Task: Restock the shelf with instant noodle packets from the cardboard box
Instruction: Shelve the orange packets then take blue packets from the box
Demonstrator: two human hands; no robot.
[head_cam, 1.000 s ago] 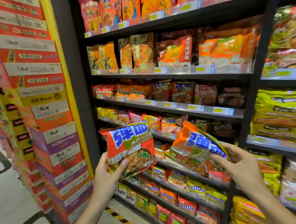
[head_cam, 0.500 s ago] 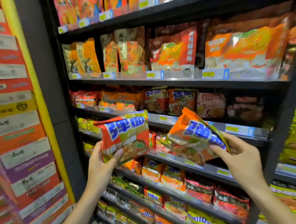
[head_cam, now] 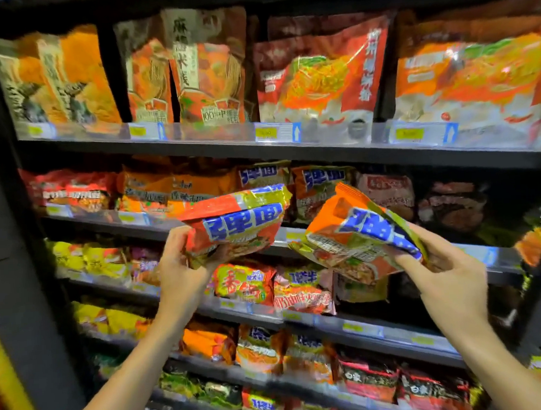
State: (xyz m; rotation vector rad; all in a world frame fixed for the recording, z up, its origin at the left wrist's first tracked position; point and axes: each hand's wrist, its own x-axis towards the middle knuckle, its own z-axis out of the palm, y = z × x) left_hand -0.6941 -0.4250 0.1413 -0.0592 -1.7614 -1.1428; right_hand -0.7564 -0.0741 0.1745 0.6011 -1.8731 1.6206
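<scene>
head view: dark shelf (head_cam: 291,153) edges running across, tier on tier, each front lip lined with price tags (head_cam: 277,132). dark upright post (head_cam: 13,281) closing the left side, another at far right. little open room: rows packed to the lips, the only gap a dim pocket on the second tier, right of the stocked packets (head_cam: 321,189) with the same blue label. both forearms raised in front of the middle tiers, well apart.

left packet (head_cam: 236,225): orange-red and yellow wrapper, blue band with white characters, crinkled and bowed, tilted with its top toward the second tier, overlapping that tier's lip. held by the left hand (head_cam: 178,269) at its lower left corner, fingers curled round the edge, thumb on the front.

right packet (head_cam: 358,234): same print, orange corner up, slanted down to the right, in front of the third tier's lip. held by the right hand (head_cam: 448,274), thumb on top, fingers (head_cam: 410,260) curled beneath.

against half a second ago: shelves larger and nearer, red boxes at the left gone from sight, left packet tipped from upright to leaning back, both packets higher against the tiers.
</scene>
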